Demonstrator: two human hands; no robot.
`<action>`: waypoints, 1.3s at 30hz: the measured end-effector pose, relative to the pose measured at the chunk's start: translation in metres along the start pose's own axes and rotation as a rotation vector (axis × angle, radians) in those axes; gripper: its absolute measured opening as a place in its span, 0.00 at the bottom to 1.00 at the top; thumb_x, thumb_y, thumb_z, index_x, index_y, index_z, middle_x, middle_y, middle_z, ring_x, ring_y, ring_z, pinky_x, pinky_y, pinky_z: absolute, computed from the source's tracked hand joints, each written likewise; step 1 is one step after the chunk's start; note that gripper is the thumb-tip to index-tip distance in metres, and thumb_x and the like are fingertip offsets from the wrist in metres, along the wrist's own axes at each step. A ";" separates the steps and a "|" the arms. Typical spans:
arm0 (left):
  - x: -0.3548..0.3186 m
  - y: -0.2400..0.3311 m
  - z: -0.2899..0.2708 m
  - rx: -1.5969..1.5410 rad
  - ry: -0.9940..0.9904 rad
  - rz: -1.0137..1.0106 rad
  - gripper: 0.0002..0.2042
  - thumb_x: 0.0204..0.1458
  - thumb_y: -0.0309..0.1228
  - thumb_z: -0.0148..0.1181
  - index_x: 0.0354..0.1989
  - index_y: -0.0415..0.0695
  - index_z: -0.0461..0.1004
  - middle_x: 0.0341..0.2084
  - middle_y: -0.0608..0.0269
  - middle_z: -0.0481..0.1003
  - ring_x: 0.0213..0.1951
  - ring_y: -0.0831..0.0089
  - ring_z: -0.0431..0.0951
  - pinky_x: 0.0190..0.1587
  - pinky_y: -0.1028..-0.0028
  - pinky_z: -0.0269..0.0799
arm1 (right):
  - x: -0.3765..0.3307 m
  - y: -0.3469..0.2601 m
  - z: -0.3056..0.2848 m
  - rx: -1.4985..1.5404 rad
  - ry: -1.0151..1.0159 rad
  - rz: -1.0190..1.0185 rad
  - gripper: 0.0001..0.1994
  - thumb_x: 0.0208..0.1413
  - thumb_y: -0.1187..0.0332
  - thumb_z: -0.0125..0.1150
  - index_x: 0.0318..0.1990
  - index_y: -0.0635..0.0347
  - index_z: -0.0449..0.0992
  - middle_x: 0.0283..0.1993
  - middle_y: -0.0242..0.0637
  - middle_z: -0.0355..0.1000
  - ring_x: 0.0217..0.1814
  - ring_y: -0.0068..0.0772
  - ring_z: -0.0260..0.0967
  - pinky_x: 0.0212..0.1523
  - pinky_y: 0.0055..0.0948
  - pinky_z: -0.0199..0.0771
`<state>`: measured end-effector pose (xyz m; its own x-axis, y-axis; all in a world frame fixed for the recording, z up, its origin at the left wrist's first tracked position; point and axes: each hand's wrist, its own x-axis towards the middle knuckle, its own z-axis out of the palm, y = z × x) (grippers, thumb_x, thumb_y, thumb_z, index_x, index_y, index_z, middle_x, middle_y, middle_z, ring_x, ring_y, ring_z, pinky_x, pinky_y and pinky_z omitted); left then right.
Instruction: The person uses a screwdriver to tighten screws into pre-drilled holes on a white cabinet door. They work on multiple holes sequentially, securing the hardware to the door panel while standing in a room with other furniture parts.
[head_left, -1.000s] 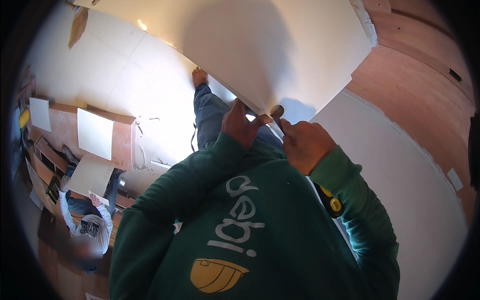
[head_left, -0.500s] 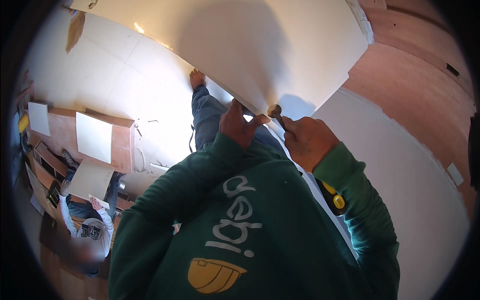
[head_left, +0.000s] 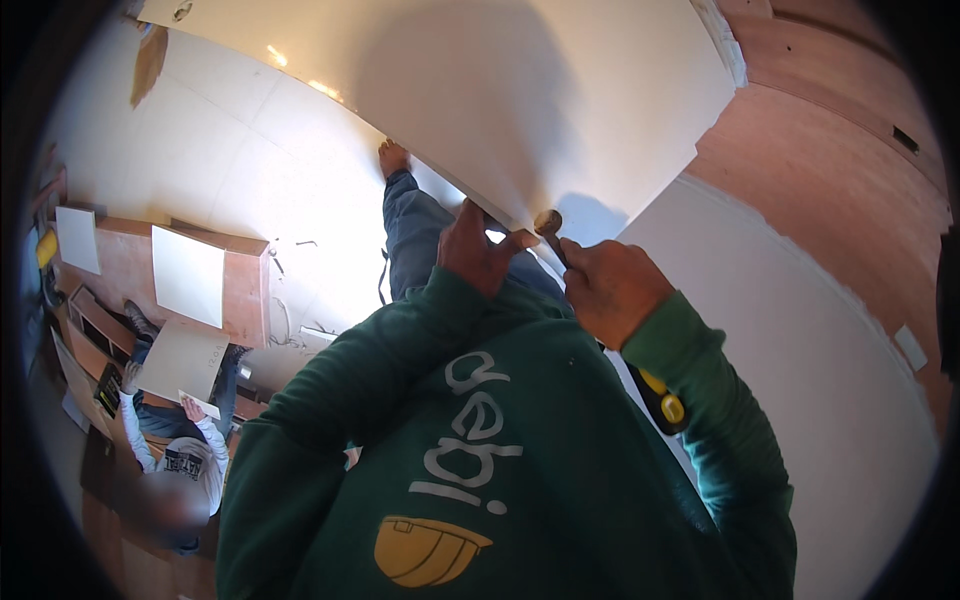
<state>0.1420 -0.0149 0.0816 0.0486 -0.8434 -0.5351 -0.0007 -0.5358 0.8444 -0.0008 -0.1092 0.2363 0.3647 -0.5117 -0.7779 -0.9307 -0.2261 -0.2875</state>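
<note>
White panel [head_left: 620, 90] is stretching to the far side, its near corner lying between our hands. Our left hand [head_left: 476, 252] is touching its edge, thumb and fingers slightly parted; whether they are gripping, we cannot tell. Our right hand [head_left: 615, 290] is wrapping its fingers around a hammer-like tool [head_left: 547, 222], its round head sitting at that corner. At left, a co-worker [head_left: 207, 458] is holding a board [head_left: 180, 360].

Glare washes out the floor [head_left: 320, 220] beside the pale panel [head_left: 650, 110]. A broad, soft shadow [head_left: 460, 90] darkens it; fisheye distortion bends lines around it.
</note>
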 end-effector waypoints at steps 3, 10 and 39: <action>-0.003 0.000 -0.002 -0.011 -0.010 -0.002 0.33 0.49 0.45 0.79 0.57 0.39 0.71 0.45 0.51 0.83 0.49 0.53 0.85 0.54 0.56 0.78 | 0.005 -0.001 0.010 0.015 0.048 -0.010 0.16 0.64 0.70 0.55 0.54 0.68 0.80 0.27 0.56 0.76 0.31 0.61 0.77 0.37 0.53 0.78; 0.002 -0.003 -0.001 -0.056 0.005 0.035 0.33 0.49 0.44 0.79 0.58 0.39 0.71 0.45 0.51 0.83 0.49 0.51 0.85 0.54 0.55 0.77 | 0.000 0.004 0.003 -0.015 0.064 -0.063 0.15 0.64 0.71 0.54 0.54 0.69 0.80 0.27 0.56 0.76 0.30 0.61 0.77 0.36 0.52 0.77; -0.003 -0.006 -0.003 -0.028 -0.026 0.000 0.35 0.46 0.44 0.81 0.57 0.39 0.71 0.47 0.51 0.82 0.51 0.51 0.84 0.54 0.55 0.77 | 0.007 -0.007 0.003 -0.001 -0.037 0.066 0.12 0.61 0.70 0.55 0.44 0.67 0.80 0.33 0.54 0.78 0.38 0.61 0.78 0.43 0.53 0.79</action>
<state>0.1444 -0.0091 0.0778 0.0229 -0.8445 -0.5350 0.0276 -0.5344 0.8448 0.0080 -0.1087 0.2311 0.3012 -0.4947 -0.8152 -0.9526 -0.1938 -0.2344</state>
